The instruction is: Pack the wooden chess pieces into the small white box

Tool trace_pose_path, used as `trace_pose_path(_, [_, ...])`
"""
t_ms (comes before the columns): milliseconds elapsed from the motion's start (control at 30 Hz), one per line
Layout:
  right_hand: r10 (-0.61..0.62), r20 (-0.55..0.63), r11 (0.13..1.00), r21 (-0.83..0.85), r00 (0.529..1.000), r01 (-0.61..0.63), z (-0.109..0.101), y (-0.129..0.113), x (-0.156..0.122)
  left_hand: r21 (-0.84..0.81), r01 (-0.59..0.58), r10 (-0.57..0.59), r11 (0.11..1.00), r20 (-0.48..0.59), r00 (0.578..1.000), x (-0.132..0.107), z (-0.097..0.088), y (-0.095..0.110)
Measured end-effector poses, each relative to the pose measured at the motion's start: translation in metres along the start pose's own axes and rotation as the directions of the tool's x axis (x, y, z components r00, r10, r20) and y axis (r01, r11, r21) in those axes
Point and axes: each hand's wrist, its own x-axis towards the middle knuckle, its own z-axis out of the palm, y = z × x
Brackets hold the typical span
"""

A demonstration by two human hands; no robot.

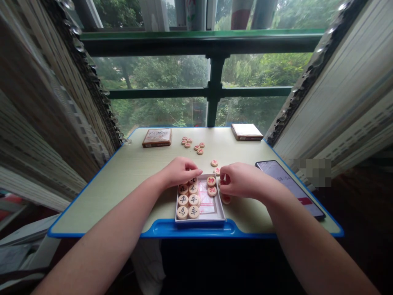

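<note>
A white open box (220, 209) sits at the table's near edge, holding several round wooden chess pieces (188, 200) with black and red characters. My left hand (178, 171) rests over the box's far left corner, fingers curled together above the pieces there. My right hand (240, 180) is at the box's right side, fingers pinched on a red-marked piece (221, 179). One more piece (226, 199) lies under that hand. Two loose pieces (214, 163) lie just beyond the box.
A cluster of loose pieces (193, 144) lies mid-table at the back. A brown box lid (156, 137) is back left, another flat box (246, 131) back right. A phone (288, 186) lies at the right edge. The table (123, 180) has a blue rim.
</note>
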Motion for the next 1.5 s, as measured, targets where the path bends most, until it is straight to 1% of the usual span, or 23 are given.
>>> trace_pose_path(133, [-0.007, -0.065, 1.0, -0.026, 0.998, 0.005, 0.004, 0.003, 0.004, -0.107, 0.008, -0.013, 0.994, -0.046, 0.999, 0.002, 0.001, 0.003])
trace_pose_path(200, [-0.03, -0.114, 1.0, -0.006, 0.993, 0.029, 0.003, 0.003, 0.004, -0.132, 0.007, -0.016, 0.991, -0.068, 0.998, 0.002, 0.001, 0.004])
trace_pose_path(267, [-0.084, -0.169, 0.995, 0.037, 0.982, 0.092, -0.001, 0.001, -0.001, -0.127, 0.004, -0.013, 0.992, -0.075, 0.997, 0.002, 0.001, 0.005])
trace_pose_path(333, [-0.169, -0.207, 0.98, 0.073, 0.964, 0.187, -0.004, -0.003, -0.008, -0.109, -0.003, -0.004, 0.994, -0.069, 0.998, 0.002, 0.001, 0.005])
trace_pose_path(400, [-0.246, -0.209, 0.96, 0.084, 0.946, 0.268, -0.005, -0.009, -0.016, -0.093, -0.013, 0.007, 0.996, -0.064, 0.998, 0.001, 0.001, 0.005])
trace_pose_path(467, [-0.289, -0.203, 0.95, 0.064, 0.936, 0.307, -0.004, -0.016, -0.021, -0.083, -0.019, 0.014, 0.996, -0.057, 0.998, 0.001, 0.001, 0.005])
trace_pose_path(567, [-0.289, -0.191, 0.955, 0.006, 0.938, 0.295, 0.001, -0.023, -0.024, -0.064, -0.016, 0.013, 0.998, -0.038, 0.999, 0.001, 0.001, 0.005])
trace_pose_path(767, [-0.229, -0.162, 0.972, -0.098, 0.96, 0.216, 0.006, -0.028, -0.019, -0.01, -0.033, 0.033, 0.999, -0.016, 0.999, 0.0, 0.001, 0.008])
trace_pose_path(900, [-0.236, -0.145, 0.965, -0.151, 0.961, 0.214, 0.008, -0.03, -0.018, 0.028, -0.046, 0.046, 0.999, -0.018, 0.999, -0.001, 0.001, 0.01])
trace_pose_path(1067, [-0.268, -0.163, 0.958, -0.151, 0.949, 0.245, 0.008, -0.032, -0.019, 0.078, -0.097, 0.098, 0.992, 0.0, 0.995, -0.003, -0.001, 0.014])
trace_pose_path(1267, [-0.271, -0.1, 0.954, -0.159, 0.957, 0.254, 0.006, -0.033, -0.016, 0.119, -0.118, 0.119, 0.986, -0.004, 0.993, -0.003, 0.0, 0.014])
trace_pose_path(1500, [-0.256, -0.135, 0.963, -0.126, 0.957, 0.24, 0.008, -0.028, -0.017, 0.121, -0.118, 0.119, 0.986, -0.006, 0.993, -0.004, 0.001, 0.011])
